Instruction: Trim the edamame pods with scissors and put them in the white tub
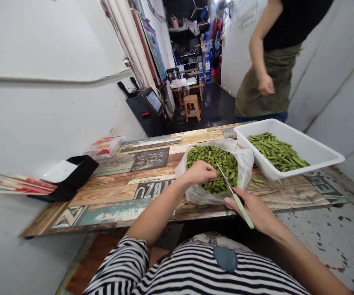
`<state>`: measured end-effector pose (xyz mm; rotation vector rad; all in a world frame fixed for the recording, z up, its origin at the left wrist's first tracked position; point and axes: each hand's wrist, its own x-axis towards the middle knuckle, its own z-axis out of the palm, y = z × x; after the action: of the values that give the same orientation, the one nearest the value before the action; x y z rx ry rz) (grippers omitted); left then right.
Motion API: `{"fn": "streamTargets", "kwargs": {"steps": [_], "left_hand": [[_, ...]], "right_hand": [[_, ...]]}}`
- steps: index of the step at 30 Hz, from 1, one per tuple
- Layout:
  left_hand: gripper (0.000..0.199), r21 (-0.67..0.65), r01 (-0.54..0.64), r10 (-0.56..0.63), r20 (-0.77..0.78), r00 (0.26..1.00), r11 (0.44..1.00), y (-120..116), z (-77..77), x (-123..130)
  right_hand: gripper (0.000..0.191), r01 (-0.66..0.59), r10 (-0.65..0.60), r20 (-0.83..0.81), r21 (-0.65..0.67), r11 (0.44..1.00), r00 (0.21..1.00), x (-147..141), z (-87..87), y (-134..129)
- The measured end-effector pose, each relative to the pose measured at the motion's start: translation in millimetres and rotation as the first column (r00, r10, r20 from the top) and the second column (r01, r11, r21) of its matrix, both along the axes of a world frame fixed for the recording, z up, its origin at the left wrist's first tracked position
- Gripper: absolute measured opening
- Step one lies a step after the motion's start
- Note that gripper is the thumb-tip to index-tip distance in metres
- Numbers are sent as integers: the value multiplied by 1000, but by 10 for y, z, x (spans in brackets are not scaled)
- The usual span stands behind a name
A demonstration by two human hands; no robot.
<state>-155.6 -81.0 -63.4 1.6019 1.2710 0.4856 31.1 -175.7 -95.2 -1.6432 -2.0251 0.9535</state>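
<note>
A clear plastic bag [245,160] lies open on the table, filled with green edamame pods [207,155]. Over the pods, my left hand [200,172] has its fingers curled together; whatever is between the fingertips is hidden. My right hand [255,209] grips a pair of scissors [242,211] with pale green handles. Their blades point up and left over the bag, near my left fingertips. To the right, a white plastic tub [321,157] holds more edamame pods [277,151]. One loose pod [257,180] rests on the table between bag and tub.
The patterned wooden table [155,164] carries a black chopstick holder [72,180] and a plastic-wrapped packet [105,146] at left. Behind its far edge stand a black touchscreen machine [148,110] and a brown stool [191,107]. A person [272,73] in an apron stands beyond the tub.
</note>
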Motion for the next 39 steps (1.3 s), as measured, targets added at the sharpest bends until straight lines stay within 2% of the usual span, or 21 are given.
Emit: {"fn": "streamTargets", "kwargs": {"steps": [5, 10, 14, 17, 19, 21, 23, 25, 30, 33, 39], "left_hand": [[16, -81, 41, -36, 63, 997, 996, 4, 22, -4], [18, -164, 94, -68, 156, 985, 982, 44, -35, -45], [29, -199, 73, -27, 224, 974, 977, 61, -71, -49], [28, -243, 30, 59, 355, 933, 970, 59, -96, -19], [25, -255, -17, 132, 443, 887, 967, 49, -124, 15], [24, -219, -91, 192, 500, 844, 971, 31, -162, 57], [24, -146, -174, 225, 516, 826, 974, 6, -203, 101], [22, -64, -230, 232, 476, 848, 971, -21, -241, 140], [12, 74, -254, 223, 289, 931, 964, -74, -284, 188], [12, 54, -248, 223, 285, 932, 967, -101, -272, 191], [14, -20, -208, 203, 331, 922, 978, -156, -226, 184]], "right_hand": [[47, -10, 10, 9, 3, 1000, 1000, 22, -3, 10], [42, 13, -10, -83, 35, 999, 997, 57, -84, 42], [41, 47, -82, -280, -131, 990, 956, 38, -226, 62], [44, 56, -186, -473, -277, 959, 861, -8, -280, 55], [44, 13, -217, -573, -339, 941, 790, -42, -272, 36], [45, -48, -201, -619, -361, 931, 760, -75, -248, 14], [45, -75, -174, -619, -355, 932, 766, -105, -235, -3], [45, -62, -172, -610, -343, 937, 774, -128, -245, -5], [43, -24, -135, -572, -263, 965, 809, -142, -307, 30], [43, 3, -104, -495, -200, 980, 863, -127, -316, 46], [38, 7, -66, -399, -148, 989, 915, -101, -268, 51]]}}
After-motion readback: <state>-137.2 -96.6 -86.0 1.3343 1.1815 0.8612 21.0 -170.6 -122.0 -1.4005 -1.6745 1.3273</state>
